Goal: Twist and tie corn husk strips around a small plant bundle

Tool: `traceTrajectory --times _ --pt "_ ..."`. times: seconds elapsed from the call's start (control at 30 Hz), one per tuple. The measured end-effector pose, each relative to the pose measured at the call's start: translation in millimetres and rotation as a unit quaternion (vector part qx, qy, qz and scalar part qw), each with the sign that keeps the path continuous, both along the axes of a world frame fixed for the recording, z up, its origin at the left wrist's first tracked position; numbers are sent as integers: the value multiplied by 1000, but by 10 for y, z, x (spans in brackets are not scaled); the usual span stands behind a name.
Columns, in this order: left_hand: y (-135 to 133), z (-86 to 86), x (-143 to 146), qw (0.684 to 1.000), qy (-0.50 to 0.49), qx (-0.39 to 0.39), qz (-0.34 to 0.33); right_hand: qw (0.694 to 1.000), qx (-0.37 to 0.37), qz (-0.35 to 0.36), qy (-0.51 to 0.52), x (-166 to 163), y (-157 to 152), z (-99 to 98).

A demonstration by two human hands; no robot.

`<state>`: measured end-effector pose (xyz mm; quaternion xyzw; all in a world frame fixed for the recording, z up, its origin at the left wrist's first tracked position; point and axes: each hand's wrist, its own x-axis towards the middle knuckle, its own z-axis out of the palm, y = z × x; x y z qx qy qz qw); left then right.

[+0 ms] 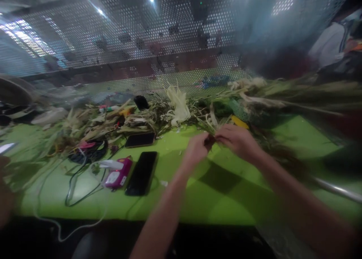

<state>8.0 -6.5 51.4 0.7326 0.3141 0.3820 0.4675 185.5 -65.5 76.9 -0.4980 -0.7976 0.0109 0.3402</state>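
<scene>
Two hands, left hand [198,145] and right hand [236,138], meet above the green table [175,198] in the head view, fingertips nearly closed, seemingly pinching one small dark piece [210,139] between them, where a light, even grip should serve best. I count one large phone [142,174], one smaller phone [140,140], one magenta socket box [118,174].

Below the fingers [226,135] spread a green tabletop [169,159]; level with them on the left lay one smartphone [139,140], and to their lower left another smartphone [141,174] just beside a magenta power strip [116,179] with a white plug [111,164]. A perforated metal screen [132,43] rose beyond the fingers. Well to their right were a metal bar [339,190] and a person in a white top [328,43].
</scene>
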Motion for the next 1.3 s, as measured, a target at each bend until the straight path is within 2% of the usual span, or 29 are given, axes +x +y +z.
traceTrajectory --times 0.07,0.17,0.3,0.4,0.53,0.67,0.77,0.83,0.9,0.97,1.03,1.1,1.17,1.3 --pt "11 -1 -14 998 -4 -44 -53 998 -23 8 59 49 15 30" --pt "28 -9 -31 976 -72 -162 -123 977 -96 -8 190 104 63 31" --pt "32 -10 -21 943 -176 -269 -84 930 -176 -30 320 72 131 -53" --pt "73 -43 5 930 -228 -287 -28 945 -141 -43 292 -21 124 -121" --pt "177 -147 26 960 -196 -196 42 990 -31 -55 127 -126 37 -141" --pt "176 -180 22 994 -58 -35 86 998 30 -48 -4 -150 -17 -126" --pt "93 -116 9 992 51 94 71 998 38 -34 -42 -101 -6 -103" --pt "49 -68 -3 988 93 120 23 999 34 -15 -21 -33 13 -70" --pt "33 -39 -15 993 78 72 -44 999 10 2 36 48 38 -31" --pt "38 -31 -25 994 11 -36 -102 992 -35 3 117 116 65 -2" --pt "50 -36 -30 978 -76 -147 -124 974 -90 -14 209 142 92 -4" --pt "60 -45 -27 959 -147 -219 -108 949 -128 -29 285 118 115 -41" --pt "70 -53 -16 944 -198 -256 -71 936 -142 -28 320 58 127 -103" --pt "102 -61 9 923 -259 -285 -10 957 -133 -32 256 -38 112 -191"
